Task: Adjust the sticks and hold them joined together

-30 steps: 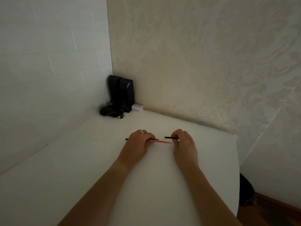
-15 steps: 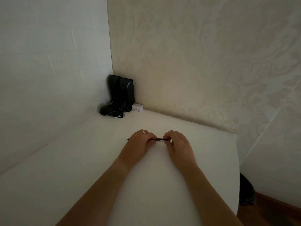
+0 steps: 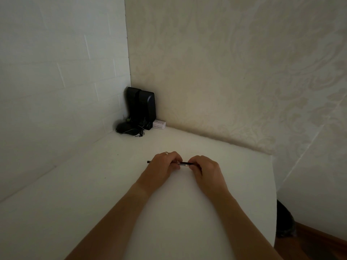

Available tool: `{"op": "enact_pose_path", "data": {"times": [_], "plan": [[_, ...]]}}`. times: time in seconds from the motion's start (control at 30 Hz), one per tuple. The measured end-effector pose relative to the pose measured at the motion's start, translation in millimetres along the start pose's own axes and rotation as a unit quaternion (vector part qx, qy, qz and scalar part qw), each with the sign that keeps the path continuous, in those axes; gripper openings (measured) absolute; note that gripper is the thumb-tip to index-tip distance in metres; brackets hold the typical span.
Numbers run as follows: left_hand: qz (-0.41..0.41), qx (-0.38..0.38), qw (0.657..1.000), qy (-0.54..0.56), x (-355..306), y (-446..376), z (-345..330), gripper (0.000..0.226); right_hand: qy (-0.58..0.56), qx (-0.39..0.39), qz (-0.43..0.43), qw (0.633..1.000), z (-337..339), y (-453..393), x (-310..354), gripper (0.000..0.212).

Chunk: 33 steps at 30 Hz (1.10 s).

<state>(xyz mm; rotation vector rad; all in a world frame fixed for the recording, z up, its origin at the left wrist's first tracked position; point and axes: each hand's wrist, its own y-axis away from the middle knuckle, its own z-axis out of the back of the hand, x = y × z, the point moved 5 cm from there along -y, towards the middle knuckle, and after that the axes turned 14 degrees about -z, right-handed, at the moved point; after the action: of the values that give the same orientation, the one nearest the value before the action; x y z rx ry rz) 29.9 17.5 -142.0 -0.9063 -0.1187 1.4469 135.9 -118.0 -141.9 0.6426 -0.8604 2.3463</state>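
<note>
A thin black pen [image 3: 185, 163] lies level just above the white table [image 3: 93, 184], held between both hands. My left hand [image 3: 165, 164] grips its left part, and the pen's dark tip pokes out past the knuckles on the left. A ring shows on one finger of that hand. My right hand [image 3: 204, 168] pinches the pen's right end with curled fingers. Only a short dark stretch with a metal band shows between the two hands. Whether the pen touches the table I cannot tell.
Two black speakers [image 3: 141, 108] stand in the far corner with a dark bundle of cables [image 3: 129, 128] in front and a small white box [image 3: 159, 124] beside them. The table's right edge [image 3: 275, 203] drops to a wooden floor with a dark object [image 3: 285, 220] below.
My right hand has moved left toward the left one, bringing a black piece over the thin reddish rod that showed a second ago. The rod is now hidden and the gap between the hands is short.
</note>
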Motion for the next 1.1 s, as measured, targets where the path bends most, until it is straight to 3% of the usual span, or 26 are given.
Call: {"op": "enact_pose_path", "data": {"times": [0.47,1.1], "plan": [[-0.004,0.016,1.0,0.017,-2,2,-1,0.021,0.014,0.014,0.022,1.0,2,4,7,0.011],[-0.032,0.007,0.999,-0.038,4,-1,-3,0.011,0.044,-0.005,-0.055,0.997,-1,3,-13,0.011]]}}
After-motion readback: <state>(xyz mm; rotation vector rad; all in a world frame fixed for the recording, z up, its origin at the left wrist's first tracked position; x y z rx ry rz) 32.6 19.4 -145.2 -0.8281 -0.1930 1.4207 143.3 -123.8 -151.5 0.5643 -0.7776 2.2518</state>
